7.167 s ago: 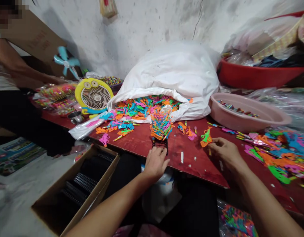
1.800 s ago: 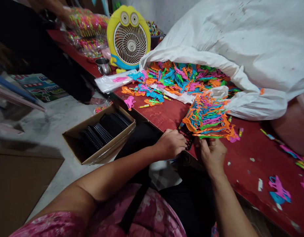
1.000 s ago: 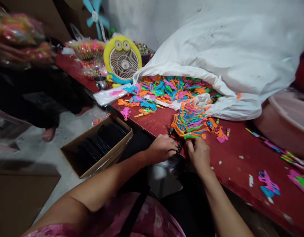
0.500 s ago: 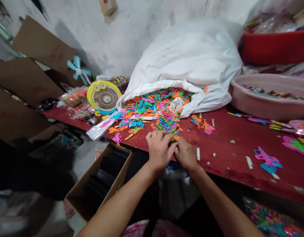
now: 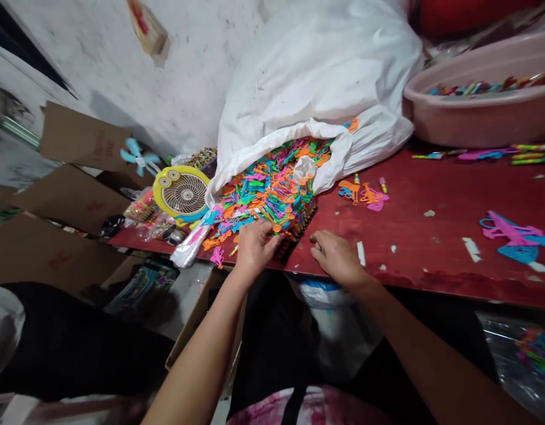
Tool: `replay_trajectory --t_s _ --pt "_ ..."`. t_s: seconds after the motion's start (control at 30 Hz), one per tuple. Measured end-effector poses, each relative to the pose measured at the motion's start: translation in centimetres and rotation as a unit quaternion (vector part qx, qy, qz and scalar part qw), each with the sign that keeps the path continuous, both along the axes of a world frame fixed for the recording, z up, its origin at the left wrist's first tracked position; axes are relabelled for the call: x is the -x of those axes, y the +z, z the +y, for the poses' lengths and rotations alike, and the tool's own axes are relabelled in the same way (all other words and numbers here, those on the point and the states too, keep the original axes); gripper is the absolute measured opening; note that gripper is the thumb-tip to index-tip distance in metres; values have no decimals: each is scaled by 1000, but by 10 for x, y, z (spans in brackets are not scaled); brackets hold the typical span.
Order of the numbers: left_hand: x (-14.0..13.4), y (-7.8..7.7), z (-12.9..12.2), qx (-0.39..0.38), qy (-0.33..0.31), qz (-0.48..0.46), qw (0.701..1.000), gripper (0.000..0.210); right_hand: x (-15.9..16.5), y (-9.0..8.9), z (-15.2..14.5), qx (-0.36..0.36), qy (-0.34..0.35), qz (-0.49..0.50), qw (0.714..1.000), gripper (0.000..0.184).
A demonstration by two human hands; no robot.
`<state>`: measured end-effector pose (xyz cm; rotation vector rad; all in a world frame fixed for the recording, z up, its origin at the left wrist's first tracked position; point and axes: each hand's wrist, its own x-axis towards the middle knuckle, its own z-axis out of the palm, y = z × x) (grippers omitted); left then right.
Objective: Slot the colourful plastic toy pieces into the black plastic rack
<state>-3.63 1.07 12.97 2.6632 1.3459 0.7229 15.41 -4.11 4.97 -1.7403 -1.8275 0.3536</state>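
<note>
1. The left hand [image 5: 255,251] has bent fingers at the black rack [image 5: 301,231]; its grip I cannot tell.
2. The right hand [image 5: 337,257] is half open, near the rack (it holds nothing visible).
3. The rack, full of colourful pieces [image 5: 290,203], is on the red table [image 5: 409,198].

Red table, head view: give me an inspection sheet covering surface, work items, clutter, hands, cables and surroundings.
Surface: red table, marked with pale scraps.
Work items: black frame bearing colourful plastic pieces, by the white sack's mouth.
Clutter: loose pieces toward the right.
Hands: left hand at the frame's near end, grip unclear; right hand apart from it, fingers curled, no held thing visible.
Cables: nothing seen.
Surroundings: yellow fan, pink basin, cardboard boxes.
</note>
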Motion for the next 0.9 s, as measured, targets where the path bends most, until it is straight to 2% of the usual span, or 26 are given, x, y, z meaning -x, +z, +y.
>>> replay_trajectory --t_s 0.2,0.5,0.67,0.77,0.9 --pt "0 5 4 13 31 22 999 13 4 6 0 28 -17 -41 999 20" --pt "4 10 11 31 45 54 997 10 9 0 -1 11 -33 -71 997 17" --pt "-2 15 8 6 79 108 991 13 13 4 3 10 -40 -72 997 17" --pt "-2 8 8 0 77 74 994 13 19 4 10 -8 -29 -39 999 21" --pt "5 -15 11 -12 54 -29 998 15 32 -2 23 -57 -3 23 998 22"
